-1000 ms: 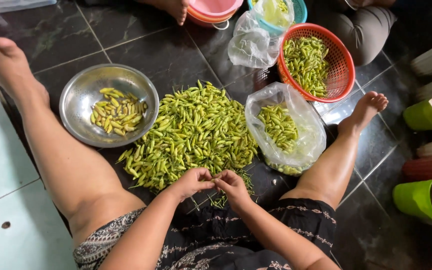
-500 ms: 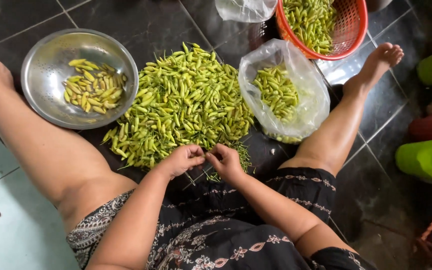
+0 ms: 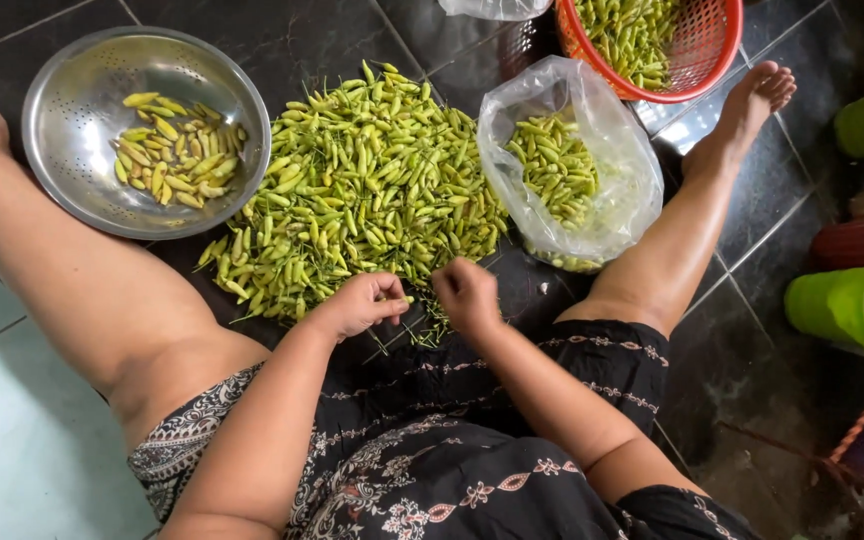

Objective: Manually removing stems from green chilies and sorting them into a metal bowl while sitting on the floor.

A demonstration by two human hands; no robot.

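Here the left hand (image 3: 362,303) pinches a green chili (image 3: 404,298), the right hand (image 3: 467,295) curled closed beside it.

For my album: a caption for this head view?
Seated on dark tiles, left hand pinches a green chilli beside the chilli pile; right hand alongside.

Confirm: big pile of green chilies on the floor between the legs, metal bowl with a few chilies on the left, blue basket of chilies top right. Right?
Not quite. The basket is red, not blue, as the head view shows. The rest holds: the pile of green chilies lies on the floor between the legs, and the metal bowl on the left holds a few chilies.
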